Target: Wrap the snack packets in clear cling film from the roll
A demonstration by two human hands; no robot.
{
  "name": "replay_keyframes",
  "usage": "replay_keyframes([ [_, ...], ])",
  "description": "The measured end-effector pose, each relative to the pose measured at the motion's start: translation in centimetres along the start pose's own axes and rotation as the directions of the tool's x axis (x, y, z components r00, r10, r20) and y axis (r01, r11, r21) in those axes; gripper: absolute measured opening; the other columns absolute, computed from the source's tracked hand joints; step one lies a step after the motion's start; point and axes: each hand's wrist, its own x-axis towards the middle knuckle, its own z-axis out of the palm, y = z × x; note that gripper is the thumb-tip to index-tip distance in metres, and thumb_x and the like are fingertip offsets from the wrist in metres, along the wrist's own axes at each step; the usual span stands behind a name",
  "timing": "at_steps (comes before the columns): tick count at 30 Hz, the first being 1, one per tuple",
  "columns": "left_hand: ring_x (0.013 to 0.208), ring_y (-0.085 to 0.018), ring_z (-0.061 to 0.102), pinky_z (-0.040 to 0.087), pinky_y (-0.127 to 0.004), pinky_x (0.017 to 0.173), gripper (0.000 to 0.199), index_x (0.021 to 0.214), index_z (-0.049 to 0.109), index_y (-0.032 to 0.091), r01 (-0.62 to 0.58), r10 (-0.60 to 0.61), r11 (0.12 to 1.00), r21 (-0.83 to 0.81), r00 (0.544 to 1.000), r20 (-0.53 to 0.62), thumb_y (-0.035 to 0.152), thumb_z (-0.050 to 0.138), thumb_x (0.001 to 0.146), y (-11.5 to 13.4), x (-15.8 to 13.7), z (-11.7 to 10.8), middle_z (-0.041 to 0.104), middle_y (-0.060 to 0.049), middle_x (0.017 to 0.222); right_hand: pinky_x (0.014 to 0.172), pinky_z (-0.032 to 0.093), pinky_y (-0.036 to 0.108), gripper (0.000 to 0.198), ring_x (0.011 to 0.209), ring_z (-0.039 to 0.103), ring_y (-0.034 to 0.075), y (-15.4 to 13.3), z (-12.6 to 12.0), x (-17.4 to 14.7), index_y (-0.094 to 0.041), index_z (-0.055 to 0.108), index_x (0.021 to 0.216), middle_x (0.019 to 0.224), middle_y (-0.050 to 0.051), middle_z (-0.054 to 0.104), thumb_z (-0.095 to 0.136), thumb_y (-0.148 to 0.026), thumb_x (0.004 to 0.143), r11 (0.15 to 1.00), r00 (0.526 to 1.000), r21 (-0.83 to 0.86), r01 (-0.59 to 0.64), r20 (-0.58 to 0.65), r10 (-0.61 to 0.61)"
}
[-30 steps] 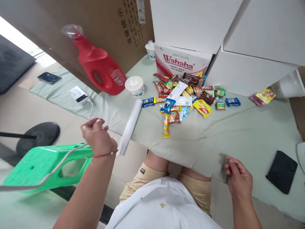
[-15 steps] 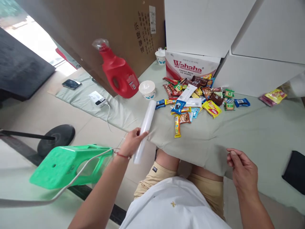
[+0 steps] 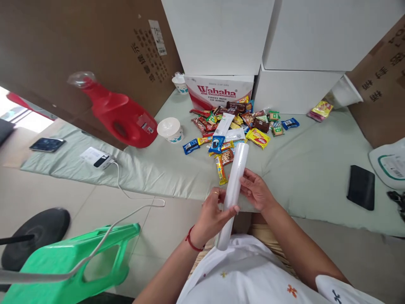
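A whitish, translucent roll of plastic film (image 3: 234,181) stands tilted in front of my body, over the table's front edge. My left hand (image 3: 213,213) is closed around its lower half, the thumb lying across the front. At the roll's right side is my right hand (image 3: 256,190), its fingers bent and the fingertips against the film; part of their grip is hidden behind the roll. Just beyond its upper end lies a pile of wrapped snacks (image 3: 224,133), with a yellow snack bar (image 3: 220,169) close by on the left.
A red jug (image 3: 122,118) and a paper bowl (image 3: 171,130) stand left of the snacks. Behind them are a Wahaha carton (image 3: 218,90) and white boxes (image 3: 218,33). A black phone (image 3: 360,188) lies right. A white cable (image 3: 117,223) runs above a green stool (image 3: 63,257).
My left hand has brought the roll rightward to the front of my body. My right hand has moved in from the right and now touches it. The view has turned right.
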Motion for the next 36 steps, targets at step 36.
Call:
replay_keyframes([
  [36, 0.069, -0.020, 0.055, 0.040, -0.030, 0.061, 0.036, 0.084, 0.045, 0.025, 0.034, 0.036, 0.955, 0.296, 0.973, -0.229, 0.049, 0.071, 0.081, -3.1, -0.6, 6.0, 0.056, 0.001, 0.077, 0.058, 0.028, 0.029, 0.051, 0.056, 0.039, 0.013, 0.1, -2.4, -1.4, -0.025, 0.036, 0.069, 0.060, -0.004, 0.044, 0.048, -0.067, 0.096, 0.431, 0.928, -0.890, 0.150, -0.024, -0.372],
])
